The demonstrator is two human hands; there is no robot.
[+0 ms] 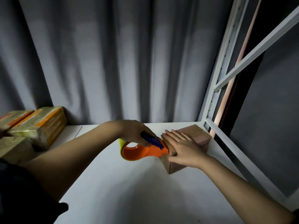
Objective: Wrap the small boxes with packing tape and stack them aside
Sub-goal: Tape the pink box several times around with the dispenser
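Observation:
A small brown cardboard box point(199, 137) lies on the white table point(129, 191) at the right, close to the shelf frame. My right hand point(182, 147) lies flat on top of it, fingers straight, thumb against the box's near side. My left hand point(134, 132) grips the blue handle of an orange tape dispenser point(142, 151), which carries a yellowish tape roll. The dispenser's nose touches the box's left edge, just under my right hand's fingers.
Several taped boxes with orange markings point(37, 126) are stacked at the table's far left. A white metal shelf frame point(215, 97) rises at the right edge. A grey curtain point(113, 62) hangs behind the table.

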